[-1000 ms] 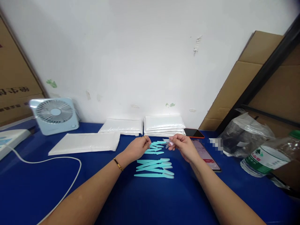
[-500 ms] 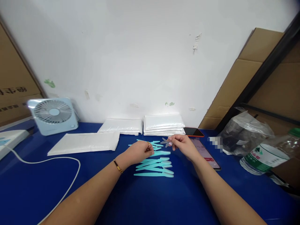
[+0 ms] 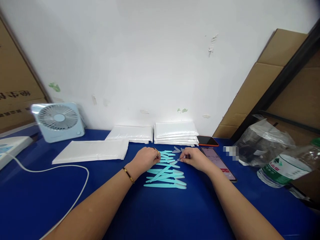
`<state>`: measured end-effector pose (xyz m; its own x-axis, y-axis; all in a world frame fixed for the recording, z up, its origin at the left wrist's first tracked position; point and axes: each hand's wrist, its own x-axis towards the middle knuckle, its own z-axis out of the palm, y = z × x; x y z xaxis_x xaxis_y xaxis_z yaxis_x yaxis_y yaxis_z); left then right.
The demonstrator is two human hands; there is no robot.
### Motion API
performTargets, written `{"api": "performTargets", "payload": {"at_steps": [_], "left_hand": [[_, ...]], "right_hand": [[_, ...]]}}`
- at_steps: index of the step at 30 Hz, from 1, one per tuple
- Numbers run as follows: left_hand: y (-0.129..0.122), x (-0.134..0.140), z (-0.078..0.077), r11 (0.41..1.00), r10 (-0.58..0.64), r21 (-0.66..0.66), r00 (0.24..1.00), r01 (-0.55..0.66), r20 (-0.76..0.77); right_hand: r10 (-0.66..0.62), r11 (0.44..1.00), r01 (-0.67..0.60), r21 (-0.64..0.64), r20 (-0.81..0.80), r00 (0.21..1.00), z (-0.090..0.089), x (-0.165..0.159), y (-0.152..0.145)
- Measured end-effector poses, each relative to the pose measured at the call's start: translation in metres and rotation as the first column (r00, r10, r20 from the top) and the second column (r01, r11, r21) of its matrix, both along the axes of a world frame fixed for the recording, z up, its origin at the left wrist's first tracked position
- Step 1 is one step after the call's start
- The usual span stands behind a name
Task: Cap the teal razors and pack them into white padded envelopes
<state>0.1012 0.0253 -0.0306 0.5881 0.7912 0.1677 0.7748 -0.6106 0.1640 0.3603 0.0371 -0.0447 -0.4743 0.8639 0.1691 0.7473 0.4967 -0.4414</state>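
Several teal eyebrow razors [image 3: 165, 185] lie in a loose row on the blue table, some crossing each other, blades toward the right. At the upper end of the row, my left hand [image 3: 146, 159] has its fingertips pinched on the handle of a teal razor, partly hidden by the fingers. Opposite it, my right hand [image 3: 196, 159] is closed, thumb and fingertips holding a small clear blade cap close to the razor's tip. Whether cap and razor touch is too small to tell. Loose clear caps [image 3: 177, 150] lie just beyond the right fingertips.
Stacked white packets [image 3: 176, 130] and more packets [image 3: 130, 133] rest against the wall; another white packet [image 3: 91, 150] lies left. A lit phone [image 3: 220, 165] and a dark phone [image 3: 208, 141] are right, near a water bottle [image 3: 285, 168]. A fan [image 3: 59, 121] and white cable [image 3: 86, 180] are left.
My right hand has come down toward the row with a cap. One razor now lies slanted across the others below my left hand, which has shifted slightly up and left.
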Motion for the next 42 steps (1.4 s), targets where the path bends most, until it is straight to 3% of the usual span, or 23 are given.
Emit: {"api": "performTargets", "payload": {"at_steps": [11, 16, 24, 27, 30, 36, 42], "left_hand": [[0.005, 0.003, -0.012, 0.997, -0.035, -0.058, 0.993, 0.042, 0.114], [0.004, 0.009, -0.016, 0.991, -0.058, -0.115, 0.990, 0.073, 0.131], [0.001, 0.010, -0.014, 0.982, -0.105, -0.142, 0.982, 0.128, 0.160], [-0.003, 0.006, -0.006, 0.992, -0.086, -0.078, 0.985, 0.098, 0.150], [-0.006, 0.003, 0.002, 0.998, -0.049, 0.035, 0.995, 0.046, 0.088], [-0.010, 0.007, 0.005, 0.996, -0.043, 0.075, 0.990, 0.054, -0.134], [-0.008, 0.011, -0.003, 0.990, -0.096, 0.088, 0.987, 0.108, -0.130]], "right_hand": [[0.114, 0.991, -0.122, -0.050, -0.140, 0.984, -0.001, -0.014, -0.006], [0.068, 0.989, -0.086, -0.122, -0.150, 0.986, 0.002, -0.014, -0.011], [0.090, 0.985, -0.104, -0.136, -0.108, 0.990, 0.011, -0.011, -0.013], [-0.120, 0.993, 0.119, -0.018, -0.109, 0.987, 0.015, 0.005, -0.007], [-0.271, 0.957, 0.276, 0.093, -0.065, 0.960, 0.015, 0.016, -0.001], [-0.242, 0.958, 0.234, 0.166, 0.027, 0.970, -0.001, 0.010, 0.010], [-0.149, 0.974, 0.132, 0.186, 0.078, 0.986, -0.002, 0.006, 0.011]]}}
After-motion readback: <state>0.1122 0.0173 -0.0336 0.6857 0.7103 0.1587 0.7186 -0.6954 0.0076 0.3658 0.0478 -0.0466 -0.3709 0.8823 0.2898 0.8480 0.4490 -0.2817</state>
